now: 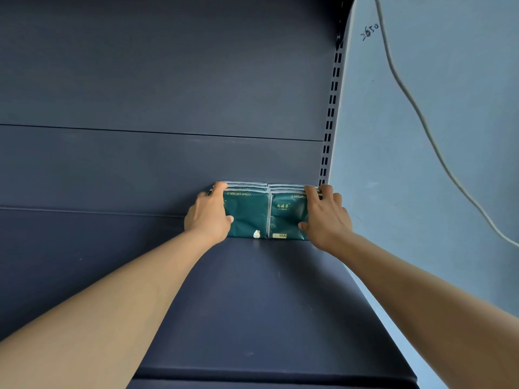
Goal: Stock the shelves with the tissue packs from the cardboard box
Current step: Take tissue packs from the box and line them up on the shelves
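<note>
The tissue packs (265, 211), dark green and set two across in a small stack, sit at the far right of the dark shelf (252, 304), up against the back panel (168, 94) and just beside the slotted upright (331, 108). The left hand (209, 214) clasps the left end of the stack, fingers curled over its far top edge and thumb on the near face. The right hand (325, 217) does the same at the right end, so each is closed on the packs.

The step in hand looks like seating the stack. To do it well, press evenly from both ends so the two columns stay flush at the middle seam, slide them square to the back panel, then let go without dragging the top packs forward.

How many layers the stack has is hard to count; only white edges show at the top. The cardboard box is out of view. A pale wall (435, 136) with a hanging cable (404, 88) and handwritten digits lies to the right.
</note>
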